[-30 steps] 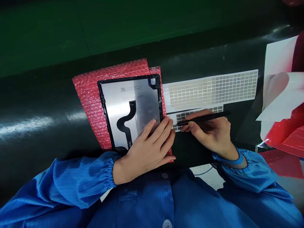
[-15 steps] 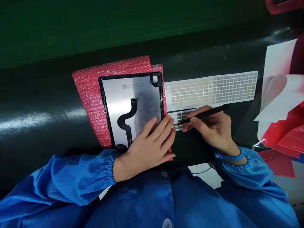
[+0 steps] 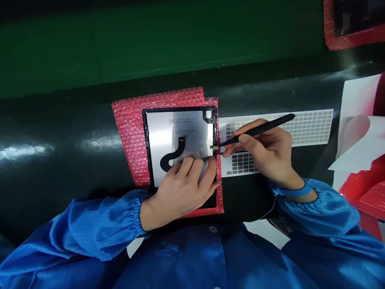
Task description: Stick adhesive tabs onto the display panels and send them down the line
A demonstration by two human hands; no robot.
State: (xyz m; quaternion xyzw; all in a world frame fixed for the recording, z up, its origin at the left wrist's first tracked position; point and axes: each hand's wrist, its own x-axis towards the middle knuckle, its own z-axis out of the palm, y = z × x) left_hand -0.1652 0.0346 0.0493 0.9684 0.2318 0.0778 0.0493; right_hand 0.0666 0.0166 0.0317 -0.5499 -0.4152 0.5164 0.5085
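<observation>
A silver tablet panel [image 3: 168, 134] with a black frame and a curved black flex cable [image 3: 174, 154] lies on a red bubble-wrap sheet [image 3: 130, 132]. My left hand [image 3: 183, 188] rests flat on the panel's lower right part, fingers stretched out. My right hand [image 3: 264, 154] grips black tweezers [image 3: 258, 129]. Their tips hold a small grey sticker [image 3: 214, 147] at the panel's right edge. Under my right hand lie two white sticker sheets [image 3: 309, 126] printed with grids of small squares.
The work surface is a dark glossy belt [image 3: 60, 140] with a green band [image 3: 150, 44] behind it. White papers [image 3: 357, 120] and red bags [image 3: 361, 188] lie at the right. A red tray [image 3: 351, 24] sits at the top right corner.
My right hand lifted the tweezers from the lower sticker sheet and moved left to the panel's right edge, carrying a small sticker. My left hand stayed on the panel. The camera view shifted.
</observation>
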